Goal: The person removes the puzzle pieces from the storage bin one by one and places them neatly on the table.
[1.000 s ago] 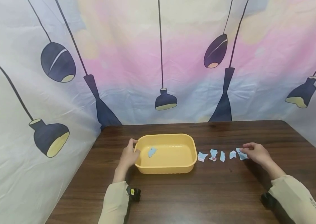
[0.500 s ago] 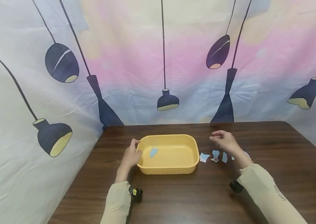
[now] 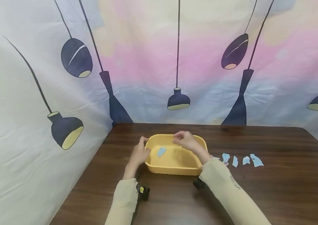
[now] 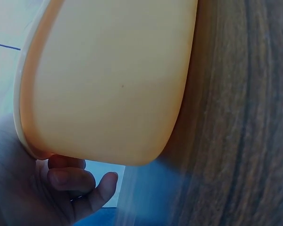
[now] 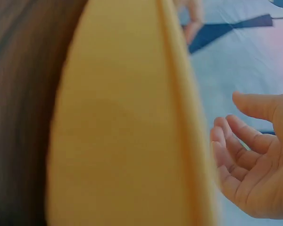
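My left hand holds the left rim of a yellow plastic basin, its thumb over the edge. In the left wrist view, fingers bend below the rim, outside the wall. One light-blue paper scrap lies inside on the basin's left side. Over the basin's right half hovers my right hand. The right wrist view shows its thumb and loosely bent fingers apart, with nothing between them. Right of the basin, several torn scraps lie in a row, among them a narrow scrap and the end scrap.
The dark wooden table carries everything. A cloth backdrop printed with hanging lamps rises behind it and along its left. My right forearm partly covers the scrap nearest the basin.
My right hand has left the end scrap of the row and travelled left over the basin. The left hand keeps its hold on the rim. The head view has turned slightly left.
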Motion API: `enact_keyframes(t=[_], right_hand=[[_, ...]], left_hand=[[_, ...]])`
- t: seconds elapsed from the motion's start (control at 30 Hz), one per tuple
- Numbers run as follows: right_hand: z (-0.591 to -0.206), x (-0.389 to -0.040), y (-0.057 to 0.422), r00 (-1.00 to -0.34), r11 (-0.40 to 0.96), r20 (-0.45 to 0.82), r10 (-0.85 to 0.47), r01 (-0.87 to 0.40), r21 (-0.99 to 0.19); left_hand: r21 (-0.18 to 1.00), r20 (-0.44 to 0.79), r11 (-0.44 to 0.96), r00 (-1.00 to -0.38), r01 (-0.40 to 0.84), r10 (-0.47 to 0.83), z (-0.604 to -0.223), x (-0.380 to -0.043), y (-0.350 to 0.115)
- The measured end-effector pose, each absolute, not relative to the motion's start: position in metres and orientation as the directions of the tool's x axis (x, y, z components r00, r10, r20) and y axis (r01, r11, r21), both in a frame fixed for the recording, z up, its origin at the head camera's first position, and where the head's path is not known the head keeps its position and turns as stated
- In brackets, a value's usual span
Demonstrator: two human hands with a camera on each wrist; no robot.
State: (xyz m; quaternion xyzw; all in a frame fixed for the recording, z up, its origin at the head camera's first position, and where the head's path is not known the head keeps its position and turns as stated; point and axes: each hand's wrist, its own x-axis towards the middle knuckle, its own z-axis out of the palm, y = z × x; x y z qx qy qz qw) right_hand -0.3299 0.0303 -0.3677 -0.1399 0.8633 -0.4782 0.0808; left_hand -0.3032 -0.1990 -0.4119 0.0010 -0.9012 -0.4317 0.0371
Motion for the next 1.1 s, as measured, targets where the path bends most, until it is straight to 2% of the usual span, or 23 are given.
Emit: enact_keyframes(t=[0.23, 0.4, 0.57, 0.77, 0.9, 1.1], right_hand=[[-0.405, -0.329, -0.011, -0.942, 0.508, 0.003, -0.337, -0.185, -0.841], [-0.423, -0.322, -0.021, -0.946, 0.528, -0.054, -0.320, -0.131, -0.839], [-0.427, -0.320, -0.025, -0.943, 0.576, -0.078, -0.323, -0.130, -0.807], [-0.426, -0.320, -0.028, -0.930, 0.638, -0.047, -0.365, -0.214, -0.739], [-0.421, -0.322, -0.029, -0.936, 0.629, -0.047, -0.349, -0.197, -0.752], [-0.413, -0.327, -0.031, -0.946, 0.684, -0.055, -0.320, -0.190, -0.704]], left_hand=[[0.770, 0.060, 0.637, -0.998, 0.034, -0.019, -0.418, -0.302, -0.193], [0.766, 0.066, 0.641, -0.998, 0.041, -0.016, -0.430, -0.296, -0.189], [0.761, 0.078, 0.647, -0.997, 0.046, -0.020, -0.433, -0.295, -0.188], [0.754, 0.120, 0.652, -0.992, 0.074, -0.026, -0.429, -0.295, -0.191], [0.754, 0.127, 0.653, -0.991, 0.074, -0.035, -0.423, -0.296, -0.193], [0.744, 0.145, 0.664, -0.988, 0.076, -0.049, -0.414, -0.299, -0.198]])
